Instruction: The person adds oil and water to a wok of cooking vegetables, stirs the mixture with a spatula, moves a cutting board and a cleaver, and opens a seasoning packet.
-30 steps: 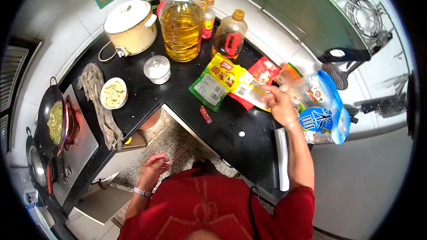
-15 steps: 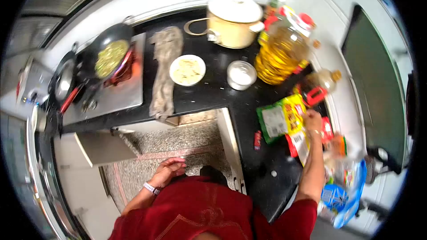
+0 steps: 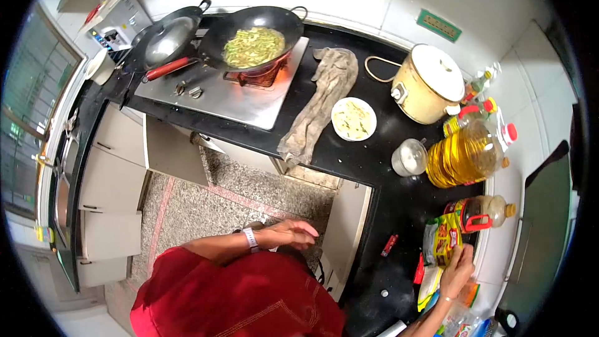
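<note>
My right hand (image 3: 457, 272) is at the right end of the counter, its fingers closed on the lower edge of a yellow and green seasoning bag (image 3: 444, 241). The bag leans beside a bottle of dark sauce with a red handle (image 3: 483, 213). Other packets, one of them yellow and white (image 3: 430, 288), lie under and near this hand. My left hand (image 3: 291, 234) hangs over the floor in front of my body, fingers stretched out and holding nothing. A small red packet (image 3: 389, 245) and a small white cap (image 3: 384, 293) lie on the counter.
A black wok (image 3: 215, 43) with green food sits over a glowing burner. Along the counter are a grey cloth (image 3: 324, 97), a white bowl of food (image 3: 354, 119), a cream pot (image 3: 419, 90), a clear container (image 3: 409, 158) and a large oil jug (image 3: 465, 157). A cabinet door (image 3: 175, 150) stands open.
My view has turned left, so the stove now shows more fully. The seasoning bag has shifted toward the sauce bottle and looks more upright, with my right hand still at it. My left hand's fingers have straightened.
</note>
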The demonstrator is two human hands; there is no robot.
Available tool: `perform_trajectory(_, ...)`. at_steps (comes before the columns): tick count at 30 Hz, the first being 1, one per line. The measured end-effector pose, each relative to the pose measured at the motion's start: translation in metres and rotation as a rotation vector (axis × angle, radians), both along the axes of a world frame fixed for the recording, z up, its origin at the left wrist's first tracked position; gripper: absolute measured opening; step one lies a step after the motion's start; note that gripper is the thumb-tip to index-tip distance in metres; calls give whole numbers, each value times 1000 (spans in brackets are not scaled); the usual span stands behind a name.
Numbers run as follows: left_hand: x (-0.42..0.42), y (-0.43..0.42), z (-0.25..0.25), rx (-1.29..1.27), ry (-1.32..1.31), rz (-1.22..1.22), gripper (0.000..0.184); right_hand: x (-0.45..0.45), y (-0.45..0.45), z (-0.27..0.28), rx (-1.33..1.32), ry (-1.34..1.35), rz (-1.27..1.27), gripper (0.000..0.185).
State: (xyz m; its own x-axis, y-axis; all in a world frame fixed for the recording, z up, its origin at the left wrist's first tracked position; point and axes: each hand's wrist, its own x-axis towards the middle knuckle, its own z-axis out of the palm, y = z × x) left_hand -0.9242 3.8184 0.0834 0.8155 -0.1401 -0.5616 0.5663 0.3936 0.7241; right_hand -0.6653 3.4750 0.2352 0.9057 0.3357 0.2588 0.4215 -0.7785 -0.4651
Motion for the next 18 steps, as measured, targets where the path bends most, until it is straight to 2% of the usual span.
perform_trajectory(3, 12, -5, 5, -30, -124, -120, 40, -36, 37, 37, -83, -92, 49, 19)
perform_trajectory(4, 14, -7, 5, -55, -157, -141, 41, -49, 49, 46, -68, -56, 70, 18)
perform_trajectory(6, 15, -6, 5, -125, -212, -176, 55, -75, 77, 58, -37, 20, 118, 17)
perform_trajectory(7, 14, -6, 3, -191, -259, -150, 58, -88, 95, 59, 8, -22, 229, 17)
perform_trajectory(9, 6, -2, -2, -306, -340, -73, 63, -108, 114, 53, -54, 165, 286, 13)
perform_trajectory(10, 1, 3, -4, -363, -375, -25, 64, -123, 131, 58, -59, 290, 362, 32)
perform_trajectory(11, -8, 10, -6, -422, -411, 21, 65, -143, 159, 55, 49, 271, 372, 13)
perform_trajectory(12, -19, 21, -9, -561, -398, 70, 64, -162, 191, 54, 156, 252, 381, 16)
perform_trajectory(13, -32, 34, -14, -701, -389, 115, 63, -174, 209, 57, 135, 324, 369, 17)
perform_trajectory(14, -44, 49, -26, -840, -378, 162, 62, -183, 231, 47, 182, 273, 405, 16)
perform_trajectory(15, -58, 61, -36, -822, -377, 208, 60, -192, 249, 49, 237, 328, 423, 16)
perform_trajectory(18, -121, 106, -14, -856, -461, 358, 57, -237, 315, 63, 263, 403, 583, 15)
